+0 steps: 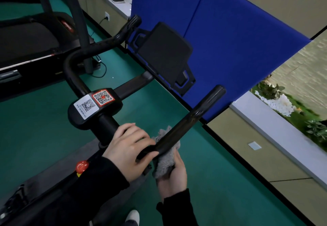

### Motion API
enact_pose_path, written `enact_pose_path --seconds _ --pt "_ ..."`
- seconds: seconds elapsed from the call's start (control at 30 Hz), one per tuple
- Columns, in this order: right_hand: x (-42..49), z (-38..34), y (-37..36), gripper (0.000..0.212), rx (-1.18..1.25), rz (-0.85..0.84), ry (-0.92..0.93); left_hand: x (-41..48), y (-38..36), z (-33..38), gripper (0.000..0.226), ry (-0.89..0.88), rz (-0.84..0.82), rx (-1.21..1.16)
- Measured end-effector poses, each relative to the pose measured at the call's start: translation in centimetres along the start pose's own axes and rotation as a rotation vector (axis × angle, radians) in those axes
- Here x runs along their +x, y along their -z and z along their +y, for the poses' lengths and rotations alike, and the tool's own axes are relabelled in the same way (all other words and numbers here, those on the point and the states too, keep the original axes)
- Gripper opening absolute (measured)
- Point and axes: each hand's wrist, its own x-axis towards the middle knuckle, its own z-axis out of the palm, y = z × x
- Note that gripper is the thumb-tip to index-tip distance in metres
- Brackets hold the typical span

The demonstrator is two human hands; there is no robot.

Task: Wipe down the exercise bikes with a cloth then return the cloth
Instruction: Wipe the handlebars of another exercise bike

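One handlebar [194, 117] points away-right, left hand [129, 148] fingers gripping it, right hand [174, 174] clutching cloth [164, 165].

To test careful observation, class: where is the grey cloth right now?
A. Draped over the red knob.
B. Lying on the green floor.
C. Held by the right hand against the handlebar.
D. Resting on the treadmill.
C: the right hand grips the grey cloth, which wraps the underside of the handlebar, next to the left hand gripping it.
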Motion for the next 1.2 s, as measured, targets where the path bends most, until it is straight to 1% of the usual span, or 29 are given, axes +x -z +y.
enact_pose_path --seconds 0.1,0.17,0.2,0.27,0.37,0.43,0.47,0.5,0.53,0.6,0.63,0.67,0.73,0.8,0.87,0.93,1.0,1.07,1.2 --pt "0.4 0.0 0.7 0.023 -0.033 0.010 0.170 -0.1 -0.4 0.1 0.028 0.010 -0.012 0.009" --pt "0.7 0.1 0.8 0.010 -0.109 0.033 0.277 -0.1 -0.5 0.2 0.028 0.021 -0.004 0.009" --pt "0.7 0.3 0.9 0.007 -0.160 0.051 0.316 -0.1 -0.6 0.2 0.028 0.024 0.001 0.011" --pt "0.6 0.8 1.3 0.014 -0.239 0.071 0.360 -0.2 -0.7 0.2 0.028 0.025 0.009 0.011" --pt "0.1 0.9 1.6 0.024 -0.269 0.066 0.334 -0.1 -0.7 0.2 0.027 0.030 0.020 -0.001" --pt "0.2 0.0 1.7 0.018 -0.293 0.113 0.384 -0.2 -0.7 0.2 0.026 0.035 0.019 -0.005" --pt "0.3 -0.7 1.5 0.014 -0.322 0.151 0.461 -0.2 -0.7 0.2 0.026 0.039 0.017 -0.007" --pt "0.4 -1.3 1.4 0.015 -0.395 0.191 0.580 -0.2 -0.7 0.2 0.026 0.042 0.015 -0.012" --pt "0.5 -2.0 1.3 0.018 -0.529 0.222 0.742 -0.2 -0.7 0.2 0.026 0.046 0.013 -0.017" --pt "0.7 -3.0 0.8 0.022 -0.871 0.211 1.077 -0.2 -0.6 0.2 0.026 0.056 0.006 -0.026" --pt "0.7 -3.4 0.5 0.022 -1.020 0.152 1.192 -0.2 -0.6 0.3 0.026 0.063 0.000 -0.029" --pt "0.9 -3.8 0.4 0.020 -1.156 0.063 1.264 -0.2 -0.6 0.3 0.025 0.069 -0.005 -0.034" --pt "1.5 -5.2 -0.1 0.016 -1.402 -0.174 1.354 -0.1 -0.5 0.3 0.025 0.078 -0.011 -0.041" --pt "2.1 -7.1 -1.2 0.013 -1.629 -0.416 1.331 -0.1 -0.5 0.3 0.025 0.078 -0.006 -0.044" --pt "2.4 -8.6 -2.9 0.010 -1.850 -0.637 1.212 0.0 -0.4 0.4 0.025 0.072 0.001 -0.036" --pt "2.6 -9.5 -4.7 0.009 -2.041 -0.843 1.003 0.0 -0.4 0.5 0.026 0.065 0.007 -0.031" --pt "2.9 -9.8 -6.6 0.011 -2.174 -1.001 0.745 0.0 -0.4 0.5 0.027 0.058 0.013 -0.025" --pt "3.7 -10.0 -8.6 0.011 -2.284 -1.068 0.542 0.0 -0.4 0.5 0.027 0.058 0.019 -0.026" --pt "5.4 -10.5 -11.9 0.012 -2.601 -1.012 0.283 0.0 -0.4 0.4 0.025 0.047 0.030 -0.029"
